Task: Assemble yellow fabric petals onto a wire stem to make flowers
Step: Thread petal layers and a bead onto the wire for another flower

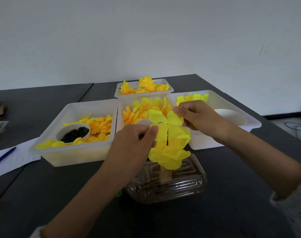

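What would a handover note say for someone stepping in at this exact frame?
Left hand and right hand each pinch a side of the top petal layer, held at the tip of the wire stem.
Several yellow layers already sit on the stem, above a clear plastic base.
Left: seat this layer, then add more.
Loose petals lie in the left tray and middle tray.

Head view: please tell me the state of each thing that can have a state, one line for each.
Left hand: pinches the petal piece.
Right hand: pinches the petal piece's other side.
Petal piece: held at the wire's tip.
Wire: upright, petals stacked on it.
Clear box: upside down, under the flower.
Left tray: holds loose petals.
Cup: holds dark bits.
Far tray: holds finished flowers.
Pen: lies on paper.
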